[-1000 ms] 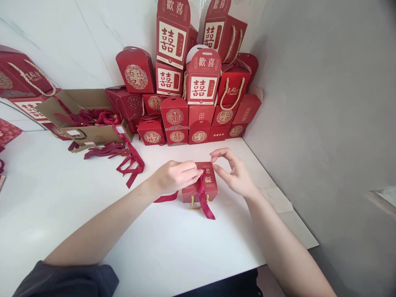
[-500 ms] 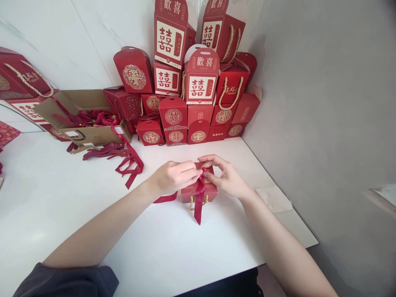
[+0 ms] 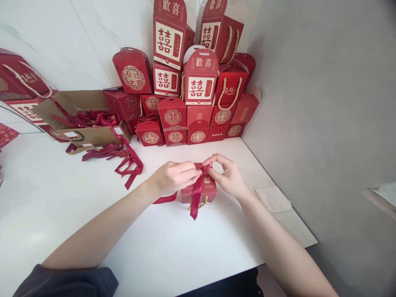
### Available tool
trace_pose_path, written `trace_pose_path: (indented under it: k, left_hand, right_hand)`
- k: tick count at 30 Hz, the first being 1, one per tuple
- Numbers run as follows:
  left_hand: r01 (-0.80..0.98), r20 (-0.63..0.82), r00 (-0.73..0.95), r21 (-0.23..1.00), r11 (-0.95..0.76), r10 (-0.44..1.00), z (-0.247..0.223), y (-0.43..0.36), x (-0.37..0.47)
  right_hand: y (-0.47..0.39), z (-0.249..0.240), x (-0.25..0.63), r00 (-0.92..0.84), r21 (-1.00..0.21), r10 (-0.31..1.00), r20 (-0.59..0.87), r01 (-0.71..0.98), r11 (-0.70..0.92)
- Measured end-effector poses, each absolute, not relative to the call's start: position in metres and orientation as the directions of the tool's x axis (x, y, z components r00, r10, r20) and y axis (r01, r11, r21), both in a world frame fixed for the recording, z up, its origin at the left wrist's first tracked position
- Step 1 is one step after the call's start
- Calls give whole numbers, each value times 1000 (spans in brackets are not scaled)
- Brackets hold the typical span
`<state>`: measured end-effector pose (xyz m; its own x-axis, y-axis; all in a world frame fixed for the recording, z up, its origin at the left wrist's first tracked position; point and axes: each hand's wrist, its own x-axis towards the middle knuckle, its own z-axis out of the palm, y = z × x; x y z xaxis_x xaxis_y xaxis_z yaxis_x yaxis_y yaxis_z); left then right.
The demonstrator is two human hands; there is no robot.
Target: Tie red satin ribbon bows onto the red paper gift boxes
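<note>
A small red gift box (image 3: 201,190) with gold cord handles lies on the white table in front of me. Over its top runs a dark red ribbon (image 3: 195,198), one end hanging down the near side past the handle. My left hand (image 3: 177,177) is closed above the box's left part, its fingertips pinching the ribbon near its middle. From the right, my right hand (image 3: 227,175) pinches a loop of the same ribbon between thumb and fingers. Another stretch of ribbon lies on the table below my left hand. My left fingers partly cover the box top.
Behind stand stacked red gift boxes (image 3: 172,117) against the wall. An open cardboard box (image 3: 95,135) at the back left holds ribbons, with more ribbon (image 3: 131,165) trailing onto the table. A pale cloth or paper (image 3: 273,199) lies by the grey wall at right.
My right hand has moved slightly to the right, drawing the ribbon loop out from the middle. The hanging ribbon end has shifted left and up a little. My left hand stays in place.
</note>
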<state>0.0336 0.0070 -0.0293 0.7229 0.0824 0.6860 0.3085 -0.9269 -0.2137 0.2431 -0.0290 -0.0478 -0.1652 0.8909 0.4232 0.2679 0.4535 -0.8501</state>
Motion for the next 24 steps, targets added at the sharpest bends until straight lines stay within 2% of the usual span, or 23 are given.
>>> trace_pose_path:
  k: [4, 9, 11, 13, 15, 16, 18, 20, 22, 24]
  left_hand:
    - [309, 678, 731, -224, -924, 79, -30, 7, 33]
    - [318, 695, 714, -216, -923, 84, -29, 7, 34]
    - [318, 689, 720, -225, -921, 80, -28, 7, 34]
    - [316, 686, 723, -225, -922, 80, -28, 7, 34]
    - [315, 689, 720, -217, -924, 84, -28, 7, 33]
    - [312, 689, 720, -214, -926, 83, -28, 7, 33]
    - [304, 683, 727, -224, -926, 74, -27, 6, 33]
    - [301, 674, 736, -252, -920, 56, -25, 5, 34]
    - [301, 669, 743, -280, -912, 40, -23, 4, 34]
    - [307, 667, 744, -286, -908, 41, -22, 3, 34]
  right_hand:
    - [-29, -47, 244, -11, -794, 839, 545, 314, 520]
    - [-31, -50, 236, -13, -850, 871, 491, 209, 483]
    - [-29, -51, 241, 63, -795, 839, 541, 363, 486]
    - [-24, -49, 256, 123, -651, 754, 646, 605, 459]
    - [-20, -45, 277, 150, -519, 690, 708, 773, 365]
    - [-18, -42, 288, 157, -496, 698, 698, 810, 314]
    - [-19, -35, 308, 42, -484, 820, 571, 824, 295]
    - [-22, -28, 319, -197, -537, 921, 336, 763, 359]
    - [-27, -22, 320, -362, -683, 921, 141, 638, 355]
    - [-29, -20, 311, -402, -838, 914, 59, 478, 264]
